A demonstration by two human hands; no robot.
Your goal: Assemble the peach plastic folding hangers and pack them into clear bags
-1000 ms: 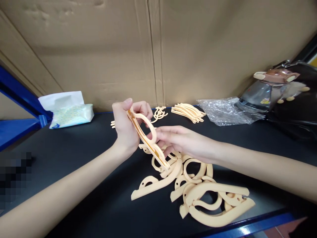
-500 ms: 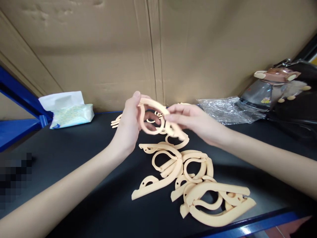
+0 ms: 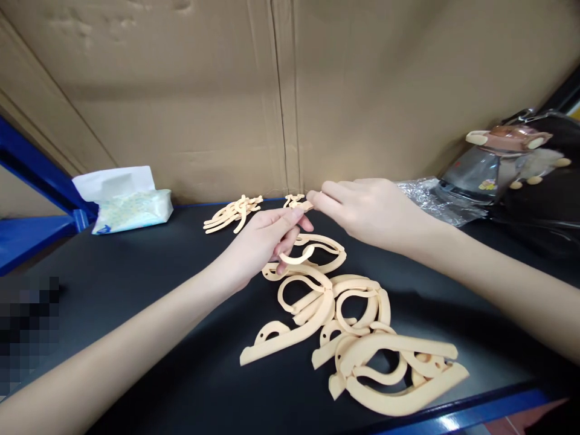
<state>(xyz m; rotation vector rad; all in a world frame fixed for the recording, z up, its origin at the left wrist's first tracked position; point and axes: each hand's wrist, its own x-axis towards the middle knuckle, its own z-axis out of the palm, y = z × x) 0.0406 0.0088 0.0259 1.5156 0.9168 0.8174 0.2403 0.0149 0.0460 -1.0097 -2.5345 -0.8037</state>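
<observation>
My left hand (image 3: 267, 241) is closed around a beige folding clothes hanger, whose curved hook (image 3: 298, 260) sticks out below the fingers. At the left thumb tip a short end of the same beige colour (image 3: 307, 206) shows. The bent fingertips of my right hand (image 3: 369, 211) pinch that end, and the hand hides most of what lies behind it. Beneath my hands, several assembled beige folding hangers (image 3: 312, 314) lie overlapping on the black table, with a larger one (image 3: 403, 402) nearest the front edge.
Behind my left hand is a pile of loose beige hook pieces (image 3: 233, 211), with small parts (image 3: 294, 198) to its right. A tissue pack (image 3: 131, 208) sits at the back left. Crumpled clear plastic (image 3: 421, 202) and a drinking bottle (image 3: 480, 169) stand at the back right, before a cardboard wall (image 3: 181, 109).
The held hanger has turned, its hook now pointing lower. My left hand has moved down and right; my right hand has rolled over, back up. The loose hook pile is uncovered.
</observation>
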